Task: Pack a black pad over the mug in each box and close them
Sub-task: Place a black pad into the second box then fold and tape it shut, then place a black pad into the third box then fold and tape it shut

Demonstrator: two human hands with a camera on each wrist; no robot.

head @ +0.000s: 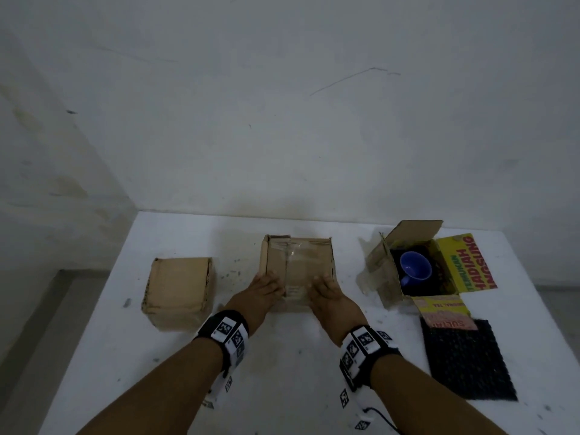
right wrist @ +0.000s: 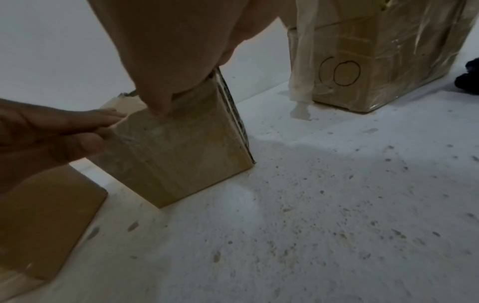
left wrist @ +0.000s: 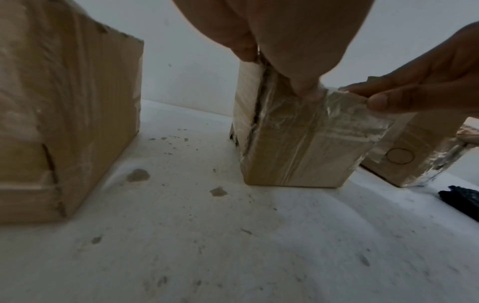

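Left hand (head: 265,287) and right hand (head: 326,288): pressed flat-fingered, thumbs at near edge, on closed middle box (head: 296,262). Open box (head: 405,268) with blue mug (head: 415,267) beyond right hand; black pad (head: 467,362) beside right wrist, nearer.

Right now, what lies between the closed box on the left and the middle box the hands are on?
Only bare table, white and speckled with small debris. The left wrist view shows the gap between the left box and the middle box most plainly.
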